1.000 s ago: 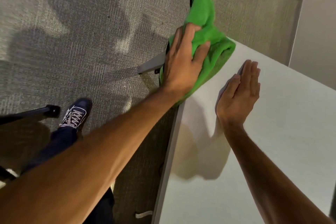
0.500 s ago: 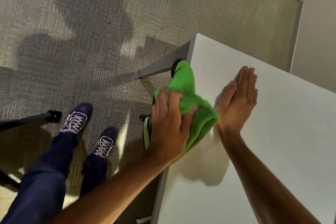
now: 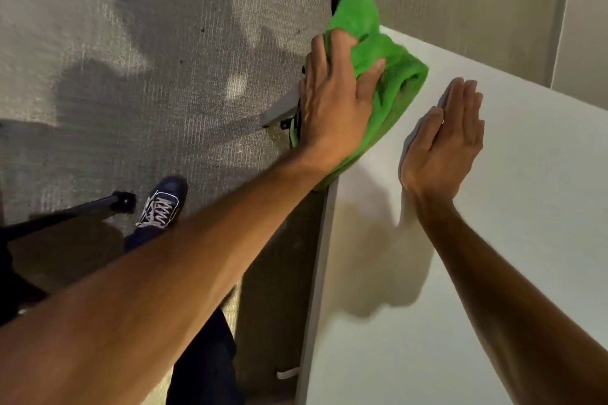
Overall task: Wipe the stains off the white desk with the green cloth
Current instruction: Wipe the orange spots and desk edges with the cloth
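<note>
The green cloth (image 3: 391, 76) is bunched over the far left corner of the white desk (image 3: 493, 256), part of it hanging past the edge. My left hand (image 3: 332, 102) presses down on the cloth with fingers curled into it. My right hand (image 3: 444, 138) lies flat on the desk top just right of the cloth, fingers together and extended, holding nothing. No stains are visible on the desk surface around the hands.
Grey carpet (image 3: 131, 59) lies to the left of the desk. A blue sneaker (image 3: 161, 204) and a black chair leg (image 3: 82, 210) are beside the desk's left edge. A grey desk leg (image 3: 283, 108) shows under the corner. A pale wall (image 3: 585, 26) stands at the far right.
My left hand has pushed the cloth away from me along the desk's left edge, back up to the far corner. My right hand has stayed flat in place.
</note>
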